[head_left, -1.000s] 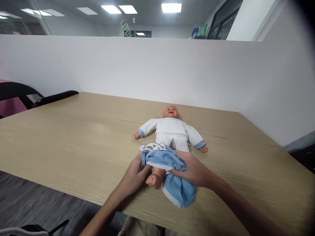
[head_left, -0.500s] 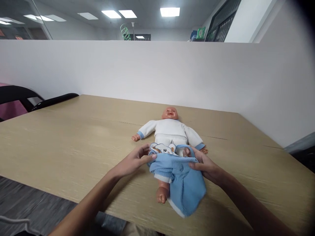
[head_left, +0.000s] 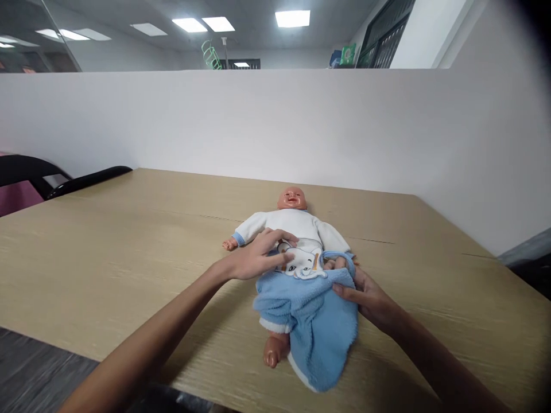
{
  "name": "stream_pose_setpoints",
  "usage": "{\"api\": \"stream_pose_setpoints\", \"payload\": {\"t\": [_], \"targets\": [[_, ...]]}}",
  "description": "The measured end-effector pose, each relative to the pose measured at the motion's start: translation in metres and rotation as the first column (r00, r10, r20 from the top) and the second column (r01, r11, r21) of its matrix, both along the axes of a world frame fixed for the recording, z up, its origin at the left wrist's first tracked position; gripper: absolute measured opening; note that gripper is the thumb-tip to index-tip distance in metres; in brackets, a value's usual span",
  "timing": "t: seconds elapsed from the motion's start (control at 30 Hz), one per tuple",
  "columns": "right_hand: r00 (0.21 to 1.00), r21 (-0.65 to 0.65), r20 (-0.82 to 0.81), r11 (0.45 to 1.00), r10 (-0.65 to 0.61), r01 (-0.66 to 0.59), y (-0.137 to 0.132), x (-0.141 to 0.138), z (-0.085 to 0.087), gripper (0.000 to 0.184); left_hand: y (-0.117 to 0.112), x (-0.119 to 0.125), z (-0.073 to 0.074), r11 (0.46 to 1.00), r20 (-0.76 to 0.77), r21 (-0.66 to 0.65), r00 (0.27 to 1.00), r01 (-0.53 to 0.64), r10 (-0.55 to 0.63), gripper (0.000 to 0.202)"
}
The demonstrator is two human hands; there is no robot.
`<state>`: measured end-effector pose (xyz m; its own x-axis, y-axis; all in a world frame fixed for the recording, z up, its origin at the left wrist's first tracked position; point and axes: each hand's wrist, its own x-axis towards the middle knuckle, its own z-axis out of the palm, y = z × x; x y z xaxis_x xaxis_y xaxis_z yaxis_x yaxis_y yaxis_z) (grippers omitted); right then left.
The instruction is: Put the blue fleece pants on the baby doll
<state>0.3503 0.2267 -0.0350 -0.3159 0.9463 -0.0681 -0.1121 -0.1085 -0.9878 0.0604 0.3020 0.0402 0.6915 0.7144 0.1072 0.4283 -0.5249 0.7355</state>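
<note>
A baby doll (head_left: 293,221) in a white top lies on its back on the wooden table (head_left: 129,241), head away from me. Fluffy blue overalls (head_left: 314,312) with a white animal bib cover its legs up to the waist. One bare foot (head_left: 272,354) sticks out of the left leg opening. My left hand (head_left: 258,258) grips the bib's upper left edge over the doll's belly. On the garment's right side, my right hand (head_left: 365,289) pinches the waist and a blue strap beside the doll's hip.
A white partition wall (head_left: 258,126) runs behind the table. Black chair backs (head_left: 86,175) stand at the far left. The table's near edge runs just below the doll's feet.
Both hands have drawn the blue overalls up from the doll's shins to its waist. The bib now lies on its belly, and less of the leg shows.
</note>
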Motion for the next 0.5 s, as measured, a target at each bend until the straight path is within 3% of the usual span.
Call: {"api": "stream_pose_setpoints", "payload": {"t": [0.13,0.23,0.37,0.43,0.5], "targets": [[0.999,0.069,-0.021,0.997,-0.030,0.032,0.000,-0.001,-0.002,0.037,0.014,0.026,0.016,0.986,-0.247,0.059,0.959,0.155,-0.136,0.065],[1.000,0.090,0.007,0.996,-0.020,0.020,0.001,0.001,0.001,0.037,0.027,0.042,0.022,0.958,-0.358,-0.054,0.890,0.282,-0.282,0.060],[0.952,0.028,0.239,0.978,0.192,-0.205,-0.005,0.009,0.015,0.040,0.039,0.053,0.018,0.853,-0.106,-0.221,0.857,0.473,-0.504,0.038],[0.859,-0.027,0.377,0.930,0.348,-0.365,-0.010,0.012,0.024,0.045,0.040,0.055,0.012,0.850,-0.048,-0.226,0.866,0.476,-0.498,0.033],[0.824,-0.057,0.425,0.920,0.375,-0.389,-0.015,0.013,0.027,0.042,0.039,0.056,0.005,0.865,-0.044,-0.243,0.886,0.439,-0.462,0.031]]}}
